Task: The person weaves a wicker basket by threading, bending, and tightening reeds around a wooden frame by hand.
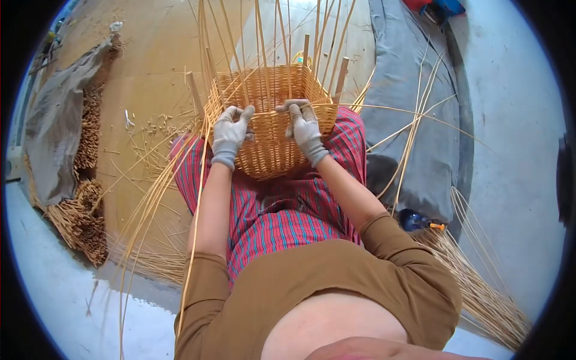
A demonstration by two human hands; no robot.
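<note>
A woven wicker basket [270, 147] with tall upright stakes rests between my knees, its near wall facing me. Both hands wear pale work gloves. My left hand [231, 132] is closed at the left part of the near rim, thumb and fingers pinching a thin cane there. My right hand [303, 125] is closed on the same rim a little to the right, gripping a cane [390, 108] that runs off to the right. Between the hands a short stretch of rim shows. Thicker wooden posts [341, 78] stand at the basket's corners.
Long loose canes [153, 204] hang at my left. Bundled sticks [90, 222] under grey cloth [57, 132] lie far left. Offcuts [162, 126] are scattered on the board. At the right are a grey cloth [414, 162], a dark bottle [413, 220] and a large cane bundle [480, 288].
</note>
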